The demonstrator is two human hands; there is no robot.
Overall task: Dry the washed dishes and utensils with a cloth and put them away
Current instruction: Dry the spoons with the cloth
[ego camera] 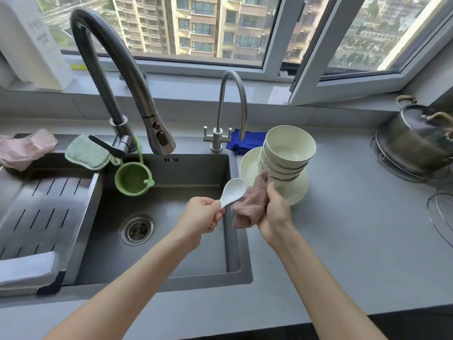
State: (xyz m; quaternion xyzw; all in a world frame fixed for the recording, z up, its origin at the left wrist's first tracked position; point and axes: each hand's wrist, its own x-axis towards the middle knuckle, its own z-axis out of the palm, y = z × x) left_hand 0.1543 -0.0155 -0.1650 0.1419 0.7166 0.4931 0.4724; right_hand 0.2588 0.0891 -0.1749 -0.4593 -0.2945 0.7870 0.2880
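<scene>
My left hand [202, 215] pinches the handle of a white ceramic spoon [232, 192], bowl end raised over the sink's right edge. My right hand [275, 212] grips a bunched pink ribbed cloth [250, 204] just right of the spoon; the cloth touches or nearly touches the spoon's bowl. Behind my right hand a stack of several cream bowls [288, 150] stands on cream plates [297, 190] on the grey counter.
The steel sink [171, 217] has a drain rack [36, 212] at the left and a green strainer [133, 179]. A tall dark faucet [117, 77] and a small tap [231, 109] stand behind. A blue cloth [247, 141], a steel pot [414, 143] and a wire rack [441, 217] occupy the counter.
</scene>
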